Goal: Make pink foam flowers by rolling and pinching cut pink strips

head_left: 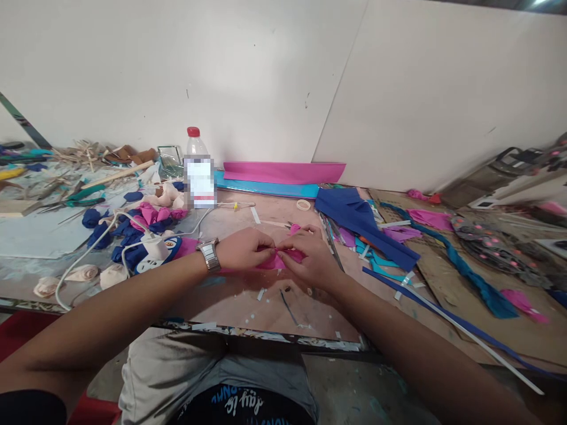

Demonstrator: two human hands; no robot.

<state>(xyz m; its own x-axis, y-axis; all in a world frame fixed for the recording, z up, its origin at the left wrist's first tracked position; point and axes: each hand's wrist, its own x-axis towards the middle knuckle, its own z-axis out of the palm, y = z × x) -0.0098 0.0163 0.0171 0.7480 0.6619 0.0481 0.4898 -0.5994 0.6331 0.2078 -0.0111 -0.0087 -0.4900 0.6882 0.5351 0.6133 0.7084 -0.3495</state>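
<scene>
My left hand (pixel 243 249), with a metal watch on its wrist, and my right hand (pixel 310 255) meet over the middle of the wooden worktable (pixel 248 301). Both pinch the same small piece of pink foam sheet (pixel 279 260), fingers closed on it and pressed together. A pink tip of the piece sticks up by my right fingers. Part of the piece is hidden under my hands.
A clear bottle with a red cap (pixel 198 171) stands behind my hands. Blue and pink foam flowers (pixel 133 230), a white cable and pliers lie to the left. A folded blue sheet (pixel 363 221), a pink roll (pixel 283 172) and scraps lie to the right.
</scene>
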